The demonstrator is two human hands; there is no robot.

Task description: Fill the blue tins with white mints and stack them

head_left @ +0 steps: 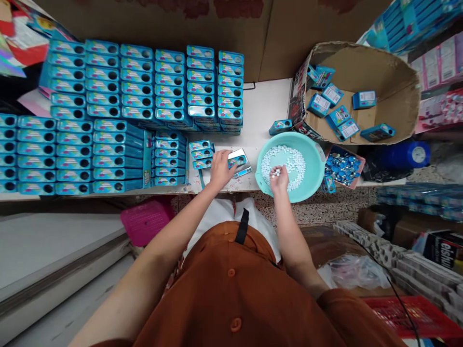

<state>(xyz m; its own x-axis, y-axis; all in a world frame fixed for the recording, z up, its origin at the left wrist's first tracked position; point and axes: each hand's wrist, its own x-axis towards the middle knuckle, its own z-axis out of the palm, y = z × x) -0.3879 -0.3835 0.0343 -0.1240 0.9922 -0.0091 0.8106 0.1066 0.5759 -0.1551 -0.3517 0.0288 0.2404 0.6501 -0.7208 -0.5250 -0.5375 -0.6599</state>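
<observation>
My left hand [220, 168] is closed around a small blue tin [237, 161] with a hole in its top, near the table's front edge. Another blue tin [242, 172] lies beside it. Over the turquoise basin [315, 168], my right hand [279, 180] is cupped palm up, holding several small white candies [276, 172]. Many more white candies [296, 166] are spread across the basin's bottom. To the left of my left hand, a few blue tins [201, 154] stand in a short row.
Rows of blue tins [135, 77] fill the table's left and back. A cardboard box [398, 96] with several tins stands back right. A small box of round metallic caps [342, 166] sits right of the basin. A pink plastic stool [144, 221] is below the table edge.
</observation>
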